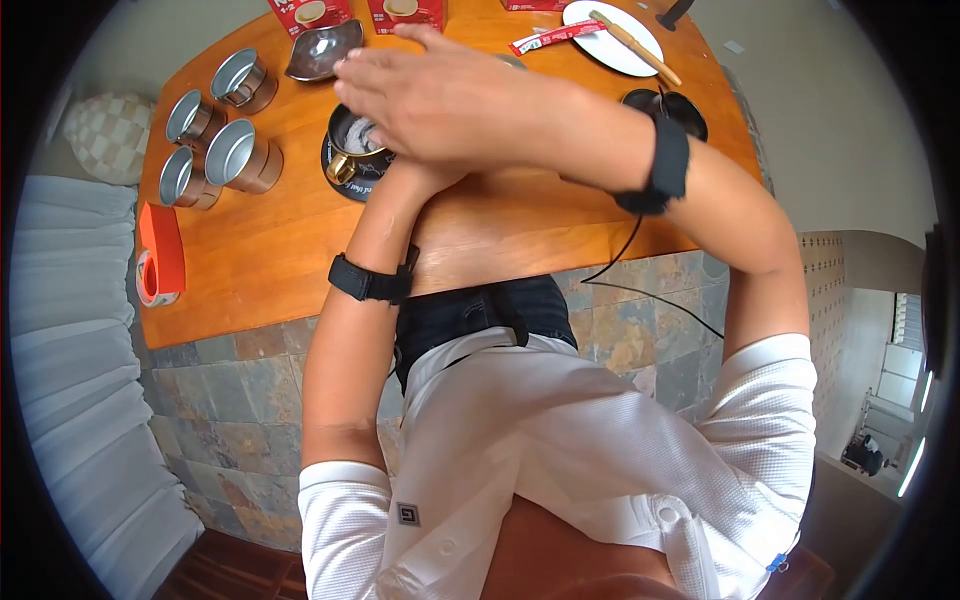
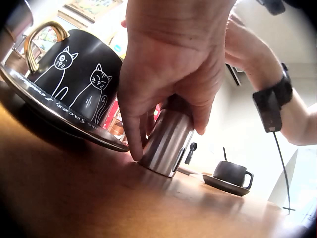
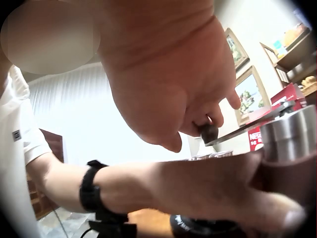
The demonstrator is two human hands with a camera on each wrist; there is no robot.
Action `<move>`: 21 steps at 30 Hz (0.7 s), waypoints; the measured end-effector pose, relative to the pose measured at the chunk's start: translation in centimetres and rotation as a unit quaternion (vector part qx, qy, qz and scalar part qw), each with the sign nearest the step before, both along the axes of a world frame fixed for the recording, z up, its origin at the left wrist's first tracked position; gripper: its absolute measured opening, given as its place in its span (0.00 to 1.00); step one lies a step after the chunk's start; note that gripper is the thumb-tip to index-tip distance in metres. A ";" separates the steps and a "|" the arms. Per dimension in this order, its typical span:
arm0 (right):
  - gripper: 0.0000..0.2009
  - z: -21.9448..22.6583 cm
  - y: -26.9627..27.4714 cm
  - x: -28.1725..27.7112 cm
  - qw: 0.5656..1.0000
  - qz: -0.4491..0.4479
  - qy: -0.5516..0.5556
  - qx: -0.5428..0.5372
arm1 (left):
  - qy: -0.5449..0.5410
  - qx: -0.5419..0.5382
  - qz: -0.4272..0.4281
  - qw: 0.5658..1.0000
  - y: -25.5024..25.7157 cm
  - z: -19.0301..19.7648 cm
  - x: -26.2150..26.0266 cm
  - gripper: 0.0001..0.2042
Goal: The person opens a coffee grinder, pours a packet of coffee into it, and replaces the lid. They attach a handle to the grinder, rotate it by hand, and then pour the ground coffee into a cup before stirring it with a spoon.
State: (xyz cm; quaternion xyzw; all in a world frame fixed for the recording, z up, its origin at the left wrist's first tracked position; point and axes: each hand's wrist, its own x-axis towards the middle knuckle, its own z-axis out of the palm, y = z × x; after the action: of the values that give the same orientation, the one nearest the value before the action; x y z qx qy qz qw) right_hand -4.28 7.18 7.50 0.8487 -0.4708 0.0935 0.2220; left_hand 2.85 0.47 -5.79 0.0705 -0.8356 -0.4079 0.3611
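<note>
My left hand (image 2: 173,54) grips the steel body of a hand coffee grinder (image 2: 168,141), which stands on the wooden table. From the grinder's top a crank arm (image 3: 250,128) reaches out to a dark knob (image 3: 208,134), held in the curled fingers of my right hand (image 3: 168,79). In the head view the right hand crosses over the left and hides most of it, along with the grinder. Close beside the grinder, a black cup (image 2: 84,74) with cat drawings and a gold handle sits on a black saucer (image 2: 64,111). Something whitish lies inside the cup.
Several metal cups (image 1: 240,155) stand at the table's left, above an orange tape dispenser (image 1: 160,260). Behind are a dark bowl (image 1: 325,50) and red boxes (image 1: 408,15). A white plate (image 1: 640,68) and a dark cup on its saucer (image 2: 229,173) are to the right.
</note>
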 end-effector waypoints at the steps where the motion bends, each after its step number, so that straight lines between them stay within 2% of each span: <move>1: 0.21 0.2 -1.1 -0.5 1.000 -0.019 -0.014 0.011 | 0.011 -0.024 0.003 1.000 -0.1 0.1 -0.2 0.29; 2: 0.20 0.9 -1.8 -0.8 0.999 -0.037 -0.028 0.021 | 0.011 -0.027 0.000 1.000 0.3 2.0 0.1 0.29; 3: 0.22 1.8 -2.5 -1.6 0.991 -0.063 -0.039 0.109 | -0.071 0.043 -0.027 0.996 0.7 3.9 0.8 0.26; 4: 0.22 1.6 -3.1 -2.8 0.991 -0.066 -0.039 0.106 | -0.152 0.112 -0.053 0.981 1.0 5.3 1.0 0.23; 6: 0.24 1.1 -3.7 -5.7 0.995 -0.093 -0.009 0.029 | -0.160 0.098 -0.043 0.981 1.0 5.2 0.8 0.25; 7: 0.24 1.6 -3.3 -6.7 0.995 -0.095 -0.008 0.026 | -0.162 0.112 -0.018 0.980 1.0 5.0 0.7 0.26; 9: 0.27 2.5 -1.9 -9.1 0.972 -0.167 -0.106 0.127 | -0.163 0.141 0.013 0.976 1.2 5.2 0.6 0.31; 12: 0.28 2.8 1.1 -12.8 0.967 -0.186 -0.081 0.155 | -0.167 0.161 0.004 0.973 1.4 5.7 0.7 0.31; 13: 0.28 2.4 2.9 -13.7 0.973 -0.170 -0.090 0.125 | -0.165 0.163 0.005 0.973 1.5 5.6 0.8 0.31; 14: 0.28 2.1 4.9 -13.9 0.979 -0.152 -0.098 0.095 | -0.156 0.120 0.020 0.980 1.5 5.5 0.7 0.30; 15: 0.26 2.3 6.8 -13.2 0.969 -0.192 -0.105 0.112 | -0.147 0.078 0.036 0.985 1.5 5.4 0.7 0.29; 16: 0.26 2.6 8.8 -12.1 0.958 -0.231 -0.111 0.130 | -0.146 0.082 0.039 0.985 1.5 5.4 0.7 0.29; 18: 0.26 1.7 12.4 -10.9 0.975 -0.202 -0.065 0.065 | -0.164 0.129 0.014 0.978 1.5 5.6 0.8 0.29; 21: 0.29 2.0 16.3 -6.2 0.970 -0.212 -0.071 0.097 | -0.159 0.152 0.000 0.976 1.1 4.9 0.6 0.29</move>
State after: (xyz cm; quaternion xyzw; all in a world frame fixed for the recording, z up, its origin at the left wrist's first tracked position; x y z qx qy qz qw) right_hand -10.49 23.50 9.52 0.7385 -0.6611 0.0581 0.1193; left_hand 3.49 1.58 -0.93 0.1883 -0.8108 -0.5136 0.2084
